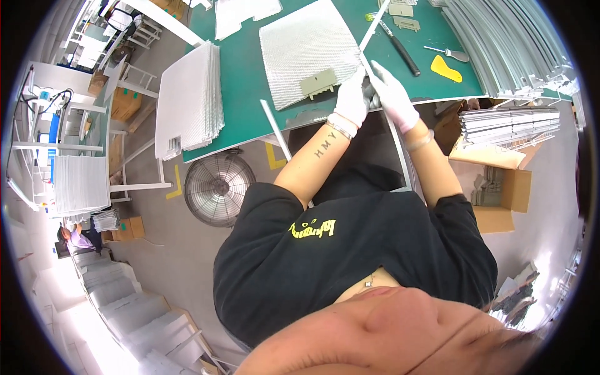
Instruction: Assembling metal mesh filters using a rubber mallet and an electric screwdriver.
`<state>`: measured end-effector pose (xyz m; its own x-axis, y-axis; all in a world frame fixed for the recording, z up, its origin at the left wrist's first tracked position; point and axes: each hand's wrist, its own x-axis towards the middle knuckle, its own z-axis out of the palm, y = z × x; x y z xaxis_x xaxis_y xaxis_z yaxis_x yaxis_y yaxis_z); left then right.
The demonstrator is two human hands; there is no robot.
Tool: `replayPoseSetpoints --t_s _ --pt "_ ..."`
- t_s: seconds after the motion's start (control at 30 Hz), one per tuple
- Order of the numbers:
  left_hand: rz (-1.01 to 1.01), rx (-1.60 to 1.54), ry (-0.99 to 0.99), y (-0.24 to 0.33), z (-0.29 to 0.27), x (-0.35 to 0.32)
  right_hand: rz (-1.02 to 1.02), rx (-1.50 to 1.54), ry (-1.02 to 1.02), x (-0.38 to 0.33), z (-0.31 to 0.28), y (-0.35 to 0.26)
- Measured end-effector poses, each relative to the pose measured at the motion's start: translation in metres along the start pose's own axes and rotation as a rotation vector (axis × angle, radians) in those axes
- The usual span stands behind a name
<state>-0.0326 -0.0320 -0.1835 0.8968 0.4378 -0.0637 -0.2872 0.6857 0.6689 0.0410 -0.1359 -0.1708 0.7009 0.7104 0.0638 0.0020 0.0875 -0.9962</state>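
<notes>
Both hands wear white gloves and meet at the near edge of the green table. My left hand (354, 99) is closed at a thin silver metal frame strip (376, 26), its fingertips partly hidden. My right hand (394, 97) presses against the same strip from the other side, fingers close together. Another arm of the thin frame (275, 129) slants down left of my left forearm, and a frame corner rests near my shirt. Beside my left hand, a beige plastic piece with small prongs (318, 84) lies on a silver mesh sheet (309, 44).
A stack of mesh sheets (189, 103) sits on the table's left. Rightward lie a black-handled tool (403, 51), a screwdriver (451, 54), a yellow scraper (445, 69) and stacked metal strips (509, 44). A floor fan (220, 187) and an open cardboard box (515, 190) stand below.
</notes>
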Motion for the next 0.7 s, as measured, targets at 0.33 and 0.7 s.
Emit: replayPoseSetpoints --t_s 0.33,0.7 --pt "0.778 1.538 0.296 0.157 -0.071 -0.104 0.344 0.344 -0.189 0.032 -0.004 -0.02" --pt "0.188 0.474 0.078 0.176 -0.098 -0.085 0.184 0.213 -0.171 0.014 -0.009 -0.038"
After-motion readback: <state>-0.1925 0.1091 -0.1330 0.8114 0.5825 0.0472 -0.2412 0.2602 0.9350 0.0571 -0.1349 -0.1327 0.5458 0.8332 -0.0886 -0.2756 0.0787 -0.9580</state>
